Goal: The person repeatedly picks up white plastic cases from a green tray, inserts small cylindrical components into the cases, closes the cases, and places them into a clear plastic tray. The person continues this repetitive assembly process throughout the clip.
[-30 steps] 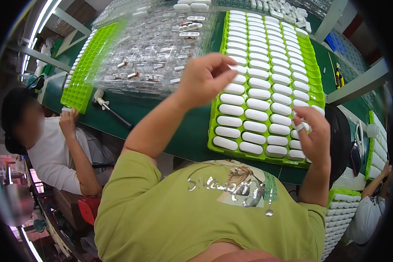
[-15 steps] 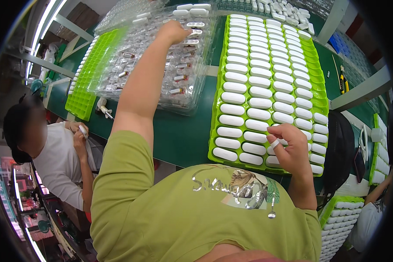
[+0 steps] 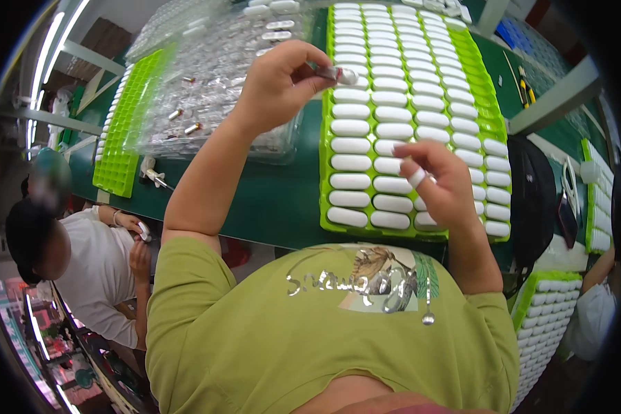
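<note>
My left hand (image 3: 276,86) is raised between the clear trays and the green tray. Its thumb and fingers pinch a small silver part with a red band and a whitish end (image 3: 345,75); its exact kind is unclear. Over the green tray (image 3: 472,58) hovers my right hand (image 3: 445,183), fingers loosely bent and apart, a white band around the thumb. Rows of white oval pieces (image 3: 350,127) fill most of that tray. The stacked clear plastic trays (image 3: 269,148) hold small metal cylinders (image 3: 192,128) and several white pieces.
A second green tray (image 3: 114,177) lies at the left, near a white-handled tool (image 3: 152,171). A black bag (image 3: 535,196) borders the right side. Yellow-handled pliers (image 3: 526,90) lie beyond a metal post (image 3: 555,93). A person (image 3: 93,269) sits at the left, holding a white piece.
My left hand has come back from the clear trays toward the green tray, now with the small silver part. My right hand has stayed over the green tray. The whole view has shifted slightly.
</note>
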